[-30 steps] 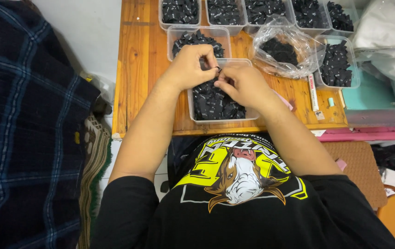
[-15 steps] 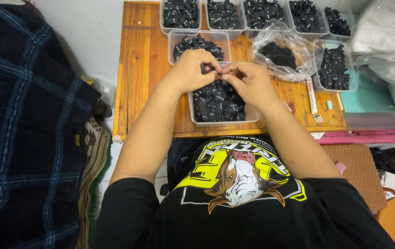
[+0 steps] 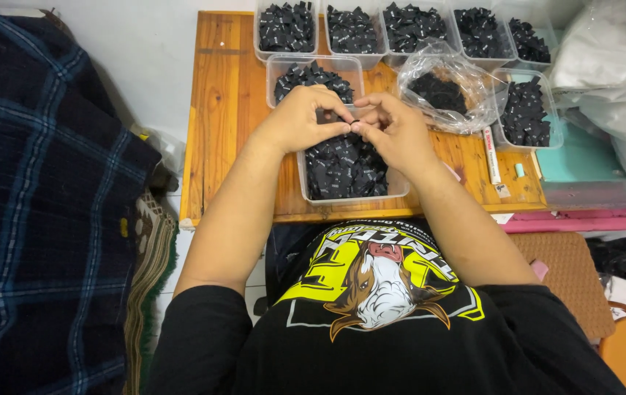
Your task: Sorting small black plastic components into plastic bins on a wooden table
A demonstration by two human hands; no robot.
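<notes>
Wooden table (image 3: 218,110): hands (both) (image 3: 349,128) on label (image 3: 355,123)

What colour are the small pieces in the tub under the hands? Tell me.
Black, with faint pale markings. The small pieces fill the clear tub; the head view shows it.

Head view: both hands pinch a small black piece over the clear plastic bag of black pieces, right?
Not quite. In the head view the left hand and right hand pinch the small black piece over the clear tub nearest the person; the clear plastic bag lies further right.
</notes>
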